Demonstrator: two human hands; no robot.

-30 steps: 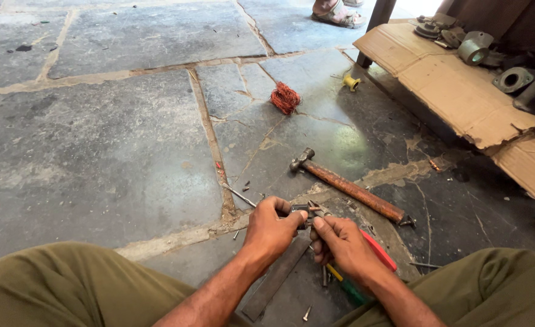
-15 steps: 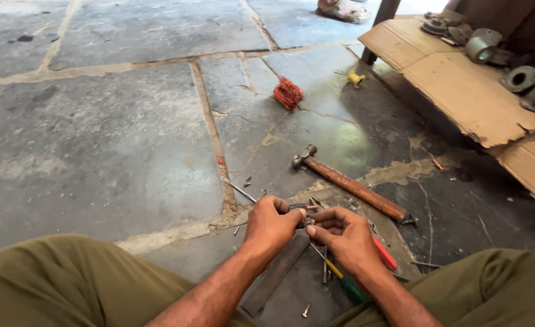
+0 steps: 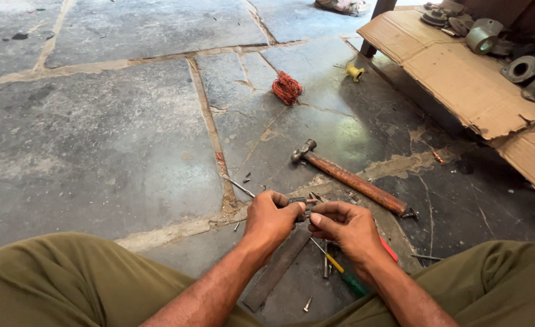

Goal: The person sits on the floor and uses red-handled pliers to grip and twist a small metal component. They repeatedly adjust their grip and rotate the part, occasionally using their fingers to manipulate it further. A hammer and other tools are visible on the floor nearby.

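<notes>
Both hands, left [image 3: 271, 219] and right [image 3: 344, 227], pinching a small dark metal part [image 3: 299, 203] above a flat rusty steel bar [image 3: 277, 267], near a wooden-handled hammer [image 3: 351, 179] and a red wire coil [image 3: 287, 88].

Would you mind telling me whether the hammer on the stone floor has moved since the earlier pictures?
No. The hammer lies in the same place, its head by the same floor crack; only the camera view has shifted.

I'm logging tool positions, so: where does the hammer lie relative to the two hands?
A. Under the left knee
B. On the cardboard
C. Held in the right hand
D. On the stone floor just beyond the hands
D: the hammer lies on the stone floor, just beyond the left hand and right hand.
</notes>
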